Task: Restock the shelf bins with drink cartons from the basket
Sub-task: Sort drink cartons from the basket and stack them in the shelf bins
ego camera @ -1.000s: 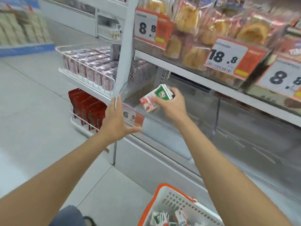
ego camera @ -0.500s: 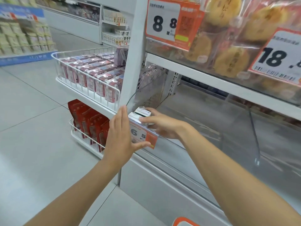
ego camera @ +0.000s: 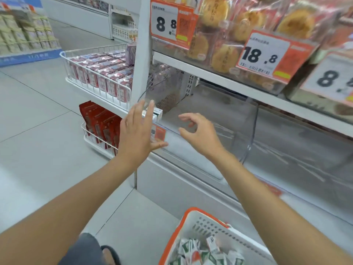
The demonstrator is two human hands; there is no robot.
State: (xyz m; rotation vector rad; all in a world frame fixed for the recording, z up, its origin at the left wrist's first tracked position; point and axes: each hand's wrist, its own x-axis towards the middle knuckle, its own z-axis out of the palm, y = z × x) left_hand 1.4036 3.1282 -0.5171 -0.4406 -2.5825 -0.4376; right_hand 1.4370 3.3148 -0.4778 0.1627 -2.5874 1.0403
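A small white and green drink carton (ego camera: 157,114) stands in the left front corner of the clear shelf bin (ego camera: 193,150). My left hand (ego camera: 137,132) is flat with straight fingers in front of the bin's left edge and partly covers the carton. My right hand (ego camera: 198,133) hovers over the bin's front wall, fingers loosely curled, holding nothing. At the bottom, a white basket with an orange rim (ego camera: 193,222) holds several green, white and red cartons (ego camera: 200,253).
A white wire rack (ego camera: 95,87) of pink cartons juts out left of the shelf post (ego camera: 141,54), with red packs (ego camera: 99,119) below. Bagged pastries (ego camera: 225,52) and orange price tags (ego camera: 267,54) fill the shelf above. My shoe (ego camera: 110,255) is beside the basket.
My right hand set the carton in the bin's left front corner, let go and drew back to the right. My left hand lifted off the bin's edge. The basket came back into view.
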